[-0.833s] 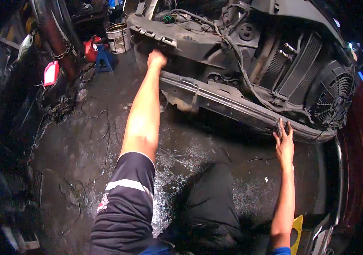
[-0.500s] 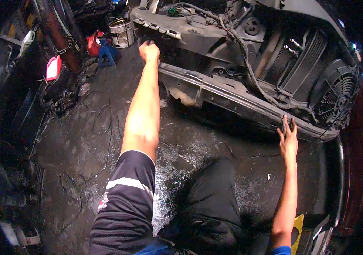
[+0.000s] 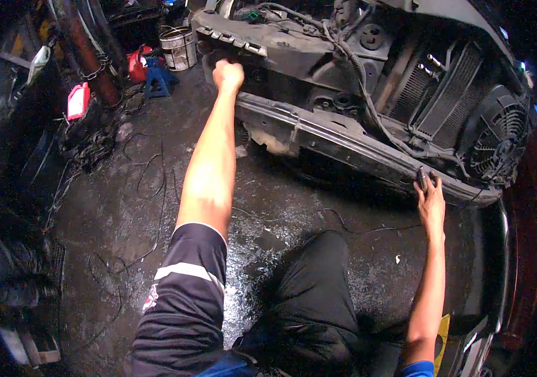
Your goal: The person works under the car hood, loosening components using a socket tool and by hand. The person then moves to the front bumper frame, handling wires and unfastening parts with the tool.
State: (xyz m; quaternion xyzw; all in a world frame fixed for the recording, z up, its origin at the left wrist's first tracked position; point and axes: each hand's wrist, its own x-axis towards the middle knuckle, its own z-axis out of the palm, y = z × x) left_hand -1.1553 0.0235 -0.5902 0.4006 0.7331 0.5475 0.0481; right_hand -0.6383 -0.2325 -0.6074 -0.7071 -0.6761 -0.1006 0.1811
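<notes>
The opened front end of a car fills the upper right. My left hand (image 3: 227,76) is closed at the left end of its front panel (image 3: 293,53), just above the crossbar; whatever its fingers grip is hidden. Farther right, my right hand (image 3: 431,200) rests by the metal crossbar (image 3: 337,129). A small dark, shiny cylinder-like metal piece (image 3: 422,176) sits between its fingers, too small to name. Behind the crossbar are a radiator (image 3: 454,94), a round fan (image 3: 500,141) and a corrugated cable hose (image 3: 369,94).
At the upper left stand a paint-stained bucket (image 3: 178,49), a blue jack stand (image 3: 158,79), a red container (image 3: 137,65) and a red-and-white bottle (image 3: 78,102). A thin cable (image 3: 157,235) trails over the dark, wet floor. A red car panel (image 3: 531,251) borders the right.
My left hand has shifted slightly down and right, still closed. My right hand has dropped slightly, its fingers more curled around the small metal piece.
</notes>
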